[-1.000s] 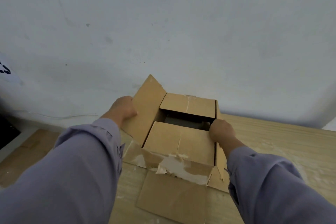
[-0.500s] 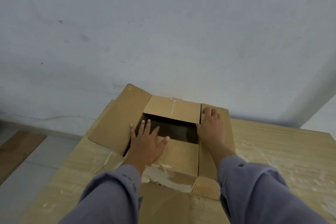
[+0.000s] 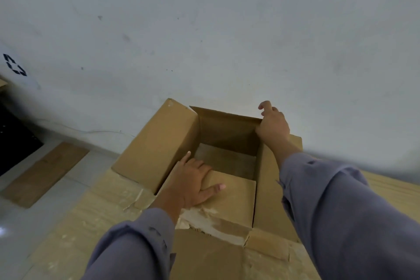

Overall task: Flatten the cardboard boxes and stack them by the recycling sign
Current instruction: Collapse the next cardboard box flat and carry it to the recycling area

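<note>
opening the box before the fold

the cardboard box point(image 3: 227, 166) sits on the wooden table point(image 3: 95, 223) against the wall. the left hand point(image 3: 193, 184) presses flat, fingers straight, on the near flap point(image 3: 229, 200); the right hand point(image 3: 272, 125) pinches the far flap point(image 3: 227, 129). best to spread all flaps outward, then collapse along the creases. the corrugated board is stiff, with torn tape residue. the recycling sign point(image 3: 14, 65) is far left.

Soft dim light, edges warped
</note>
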Motion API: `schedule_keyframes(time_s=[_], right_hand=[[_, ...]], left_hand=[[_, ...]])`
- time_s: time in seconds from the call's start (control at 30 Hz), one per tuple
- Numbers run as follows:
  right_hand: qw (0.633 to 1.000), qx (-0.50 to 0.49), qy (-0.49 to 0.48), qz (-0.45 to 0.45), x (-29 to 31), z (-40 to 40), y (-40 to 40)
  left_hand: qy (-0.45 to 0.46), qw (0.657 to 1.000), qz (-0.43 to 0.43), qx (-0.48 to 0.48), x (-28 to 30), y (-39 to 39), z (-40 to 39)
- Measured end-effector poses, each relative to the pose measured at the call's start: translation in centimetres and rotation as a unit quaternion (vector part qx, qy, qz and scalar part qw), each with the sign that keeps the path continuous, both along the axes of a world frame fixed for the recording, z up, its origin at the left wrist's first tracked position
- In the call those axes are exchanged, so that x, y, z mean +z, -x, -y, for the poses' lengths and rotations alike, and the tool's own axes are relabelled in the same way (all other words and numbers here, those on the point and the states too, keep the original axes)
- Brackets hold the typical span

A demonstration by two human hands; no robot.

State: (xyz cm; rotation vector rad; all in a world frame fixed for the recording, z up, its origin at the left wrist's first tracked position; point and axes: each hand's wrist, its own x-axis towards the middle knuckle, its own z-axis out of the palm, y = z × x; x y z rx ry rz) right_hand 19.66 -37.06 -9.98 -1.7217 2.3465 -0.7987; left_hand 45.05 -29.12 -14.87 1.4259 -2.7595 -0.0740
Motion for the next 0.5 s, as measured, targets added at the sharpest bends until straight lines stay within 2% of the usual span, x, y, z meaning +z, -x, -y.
schedule_keyframes(time_s=[0.1, 0.13, 0.27, 0.37, 0.5], right_hand=[[0.993, 0.023, -0.011, 0.119, -0.5, 1.2, 0.1], [0.990, 0.036, -0.015, 0.133, -0.4, 1.5, 0.2], [0.994, 0.057, -0.027, 0.091, 0.3, 2.0, 1.2], [0.992, 0.063, -0.030, 0.105, 1.1, 1.4, 2.4], [0.990, 0.060, -0.030, 0.123, 1.2, -0.6, 5.0]], left_hand=[[-0.013, 0.999, -0.047, 0.016, 0.4, 0.2, -0.3], [-0.011, 0.997, -0.067, 0.026, 0.7, 0.2, -0.3], [0.122, 0.990, -0.073, 0.002, 2.7, -0.2, 0.5], [0.164, 0.985, -0.051, 0.002, 3.7, -3.1, 1.2], [0.204, 0.976, -0.040, 0.071, 4.9, -8.4, 1.6]])
